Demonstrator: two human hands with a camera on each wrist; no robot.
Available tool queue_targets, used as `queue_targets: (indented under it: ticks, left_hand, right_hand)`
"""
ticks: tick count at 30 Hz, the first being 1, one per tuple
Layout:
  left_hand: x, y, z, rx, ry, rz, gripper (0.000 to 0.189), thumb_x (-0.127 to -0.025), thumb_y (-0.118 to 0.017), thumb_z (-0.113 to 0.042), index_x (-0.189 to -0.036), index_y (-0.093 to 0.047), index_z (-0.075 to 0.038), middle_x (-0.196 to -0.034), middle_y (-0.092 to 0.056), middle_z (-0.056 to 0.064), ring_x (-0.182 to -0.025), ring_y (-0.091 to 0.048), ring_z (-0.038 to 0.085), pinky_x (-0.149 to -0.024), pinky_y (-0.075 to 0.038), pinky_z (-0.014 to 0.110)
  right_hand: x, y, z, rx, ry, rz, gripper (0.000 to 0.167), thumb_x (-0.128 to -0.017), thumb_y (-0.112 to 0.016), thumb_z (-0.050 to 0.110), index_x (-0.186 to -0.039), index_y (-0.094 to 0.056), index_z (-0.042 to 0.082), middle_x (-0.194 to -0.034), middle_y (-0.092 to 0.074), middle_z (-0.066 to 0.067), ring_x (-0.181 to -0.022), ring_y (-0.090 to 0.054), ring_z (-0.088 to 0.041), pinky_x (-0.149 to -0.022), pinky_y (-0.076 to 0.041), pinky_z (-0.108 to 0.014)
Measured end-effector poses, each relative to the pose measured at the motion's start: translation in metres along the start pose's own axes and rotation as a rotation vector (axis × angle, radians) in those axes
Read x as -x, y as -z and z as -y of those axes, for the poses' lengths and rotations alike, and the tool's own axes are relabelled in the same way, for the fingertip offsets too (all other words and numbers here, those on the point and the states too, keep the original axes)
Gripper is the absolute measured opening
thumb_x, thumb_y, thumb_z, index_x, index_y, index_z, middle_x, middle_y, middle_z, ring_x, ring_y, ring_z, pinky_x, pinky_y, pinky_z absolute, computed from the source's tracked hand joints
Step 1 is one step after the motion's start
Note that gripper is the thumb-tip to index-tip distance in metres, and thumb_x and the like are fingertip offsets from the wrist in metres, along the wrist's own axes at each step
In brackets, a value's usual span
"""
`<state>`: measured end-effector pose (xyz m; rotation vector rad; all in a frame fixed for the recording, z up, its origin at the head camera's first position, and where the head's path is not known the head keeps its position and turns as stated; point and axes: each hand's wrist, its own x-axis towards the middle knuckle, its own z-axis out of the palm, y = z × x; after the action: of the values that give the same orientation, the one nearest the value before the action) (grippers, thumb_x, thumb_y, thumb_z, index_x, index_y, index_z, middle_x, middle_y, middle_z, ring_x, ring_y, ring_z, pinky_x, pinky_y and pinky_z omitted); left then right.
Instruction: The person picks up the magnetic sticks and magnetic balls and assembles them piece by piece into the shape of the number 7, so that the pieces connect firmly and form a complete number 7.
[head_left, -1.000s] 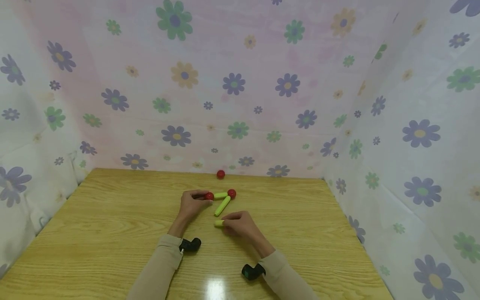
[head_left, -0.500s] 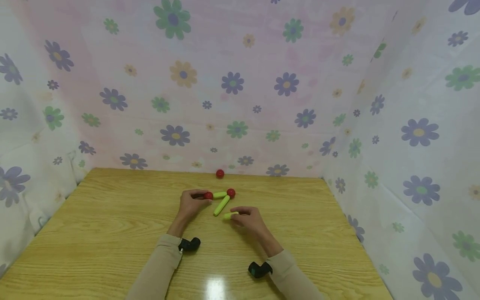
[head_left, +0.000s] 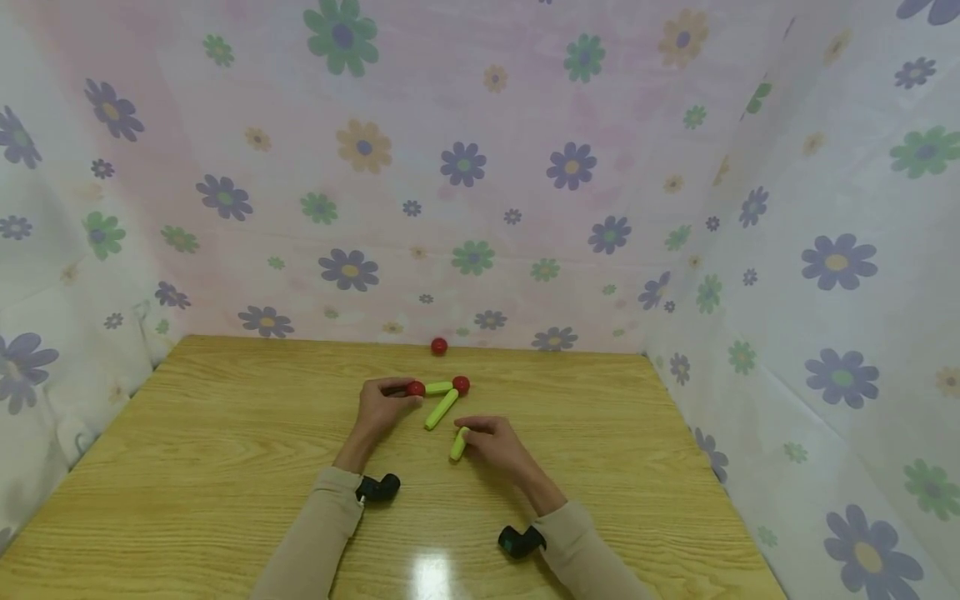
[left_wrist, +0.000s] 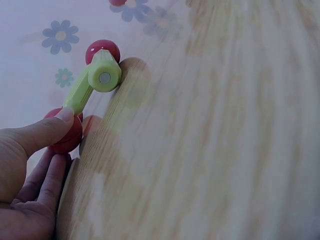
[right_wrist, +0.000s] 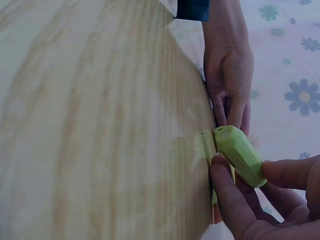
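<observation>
My left hand (head_left: pixel 381 410) pinches a red ball (head_left: pixel 416 389) between thumb and fingers, low over the table. From that ball a light green rod (head_left: pixel 438 388) runs to a second red ball (head_left: pixel 461 384). Another green rod (head_left: pixel 441 410) slants from the second ball towards the near side; its free end shows a silvery disc in the left wrist view. My right hand (head_left: pixel 497 442), a little nearer and to the right, holds a third green rod (right_wrist: pixel 241 156), ridged along its sides, between thumb and fingers. This rod is apart from the joined pieces.
A loose red ball (head_left: pixel 438 346) lies at the back edge of the wooden table (head_left: pixel 225 433). Flowered cloth (head_left: pixel 480 208) hangs behind the table and along both sides. Each wrist wears a black camera.
My right hand has shifted right and slightly farther from me. The rod in it has swung from pointing left to pointing towards the near edge. My left hand keeps holding the ball.
</observation>
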<state>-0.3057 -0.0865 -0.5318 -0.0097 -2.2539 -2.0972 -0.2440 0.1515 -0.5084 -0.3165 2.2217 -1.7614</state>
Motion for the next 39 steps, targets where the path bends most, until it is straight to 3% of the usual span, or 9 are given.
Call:
queue_targets:
  ticks: [5, 10, 16, 21, 27, 39]
  left_hand:
    - [0.000, 0.001, 0.001, 0.001, 0.011, 0.004, 0.039, -0.081, -0.084, -0.001, -0.119, -0.075, -0.002, -0.120, -0.071, 0.021, -0.110, -0.069, 0.034, -0.086, -0.059, 0.031]
    - [0.001, 0.001, 0.001, -0.012, 0.009, 0.006, 0.039, -0.082, -0.083, -0.002, -0.120, -0.075, -0.002, -0.121, -0.070, 0.021, -0.111, -0.069, 0.035, -0.088, -0.060, 0.035]
    - [-0.001, 0.000, 0.003, -0.029, -0.004, 0.002, 0.037, -0.084, -0.082, -0.004, -0.120, -0.074, 0.000, -0.122, -0.070, 0.022, -0.111, -0.069, 0.035, -0.090, -0.060, 0.036]
    - [-0.003, -0.001, 0.004, -0.037, -0.013, -0.002, 0.037, -0.085, -0.082, -0.006, -0.121, -0.074, 0.000, -0.121, -0.070, 0.023, -0.110, -0.069, 0.034, -0.088, -0.060, 0.032]
    - [-0.004, 0.000, 0.003, -0.020, -0.041, 0.002, 0.037, -0.085, -0.082, -0.006, -0.121, -0.074, 0.001, -0.120, -0.070, 0.025, -0.109, -0.069, 0.036, -0.086, -0.060, 0.029]
    - [-0.002, 0.000, 0.001, -0.036, -0.023, -0.002, 0.038, -0.086, -0.083, -0.009, -0.122, -0.074, -0.001, -0.119, -0.071, 0.022, -0.103, -0.071, 0.029, -0.078, -0.059, 0.024]
  right_hand:
    - [0.002, -0.007, 0.001, -0.003, -0.018, 0.042, 0.034, -0.108, -0.048, 0.008, -0.135, -0.061, -0.008, -0.127, -0.065, -0.023, -0.095, -0.068, -0.015, -0.082, -0.062, -0.033]
    - [0.002, -0.012, 0.002, 0.045, -0.043, 0.017, 0.035, -0.104, -0.061, 0.015, -0.127, -0.064, -0.011, -0.115, -0.073, -0.020, -0.094, -0.071, -0.017, -0.079, -0.062, -0.031]
    - [0.002, -0.017, 0.003, 0.006, -0.106, -0.031, 0.034, -0.096, -0.072, 0.016, -0.116, -0.071, -0.011, -0.101, -0.077, -0.018, -0.086, -0.075, -0.019, -0.077, -0.063, -0.033]
    - [0.001, -0.021, 0.003, 0.031, -0.108, -0.052, 0.031, -0.097, -0.071, 0.020, -0.113, -0.074, -0.007, -0.090, -0.076, -0.010, -0.071, -0.069, -0.011, -0.064, -0.062, -0.029]
    - [0.001, -0.027, 0.008, 0.083, -0.109, -0.018, 0.029, -0.099, -0.069, 0.027, -0.102, -0.078, -0.001, -0.072, -0.065, -0.002, -0.060, -0.060, -0.009, -0.052, -0.055, -0.021]
    - [0.000, -0.029, 0.015, -0.005, -0.170, 0.049, 0.035, -0.096, -0.066, 0.007, -0.126, -0.066, -0.011, -0.105, -0.074, -0.014, -0.083, -0.070, -0.014, -0.073, -0.063, -0.031]
